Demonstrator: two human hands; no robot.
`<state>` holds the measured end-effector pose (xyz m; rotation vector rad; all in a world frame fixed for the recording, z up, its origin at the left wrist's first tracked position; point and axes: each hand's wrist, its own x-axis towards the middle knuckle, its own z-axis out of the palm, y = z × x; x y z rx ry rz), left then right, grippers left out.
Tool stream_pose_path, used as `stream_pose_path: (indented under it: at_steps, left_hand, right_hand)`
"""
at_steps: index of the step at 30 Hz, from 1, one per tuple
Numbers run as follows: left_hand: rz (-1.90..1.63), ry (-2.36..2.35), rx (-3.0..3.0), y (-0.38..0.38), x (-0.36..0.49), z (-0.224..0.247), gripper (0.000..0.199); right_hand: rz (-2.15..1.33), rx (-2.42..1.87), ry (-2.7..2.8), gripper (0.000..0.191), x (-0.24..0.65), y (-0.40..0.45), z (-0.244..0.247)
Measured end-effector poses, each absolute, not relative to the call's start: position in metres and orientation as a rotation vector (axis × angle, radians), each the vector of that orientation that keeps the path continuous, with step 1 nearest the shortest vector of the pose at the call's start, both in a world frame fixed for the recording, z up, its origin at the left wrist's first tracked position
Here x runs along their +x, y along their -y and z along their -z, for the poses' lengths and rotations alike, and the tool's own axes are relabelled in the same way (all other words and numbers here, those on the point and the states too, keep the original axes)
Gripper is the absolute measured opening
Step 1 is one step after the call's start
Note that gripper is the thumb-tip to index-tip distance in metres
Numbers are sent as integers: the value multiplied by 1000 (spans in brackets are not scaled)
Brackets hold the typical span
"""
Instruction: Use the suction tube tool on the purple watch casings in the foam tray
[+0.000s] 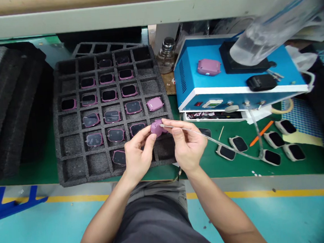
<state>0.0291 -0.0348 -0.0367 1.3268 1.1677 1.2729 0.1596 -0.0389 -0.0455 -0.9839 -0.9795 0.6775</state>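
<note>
My left hand [138, 153] pinches a purple watch case [156, 128] by its left side, above the lower right of a black foam tray [70, 144]. At the case's right side, my right hand [189, 144] has its fingers closed around the tip end of a thin clear tube [222, 143]. The tube's tip touches or nearly touches the case. Several purple watch cases with dark screens sit in the tray's compartments, and one purple case [155, 104] lies with its back up just above my hands.
A blue machine [190, 55] with a white-edged front stands at the back right, bearing another purple case [208, 67] and a clear cylinder. Several pale watch cases and an orange stick [261, 133] lie right. Foam trays are stacked left.
</note>
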Motion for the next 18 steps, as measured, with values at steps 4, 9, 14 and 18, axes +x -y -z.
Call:
stream_pose_path:
  at_steps: [4, 9, 14, 18]
  left_hand:
    - [-1267, -1165, 1354, 35, 29, 37, 27]
    - [-1260, -1178, 1384, 33, 28, 36, 29]
    - [-1257, -1204, 1397, 32, 26, 35, 30]
    - [-1271, -1195, 1391, 27, 25, 38, 31]
  right_hand:
    - [-703, -945, 971, 10, 160, 39, 48]
    - [-696, -962, 986, 10, 160, 38, 47]
    - [-688, -946, 992, 10, 158, 33, 48]
    - [-677, -948, 1008, 11, 162, 30, 50]
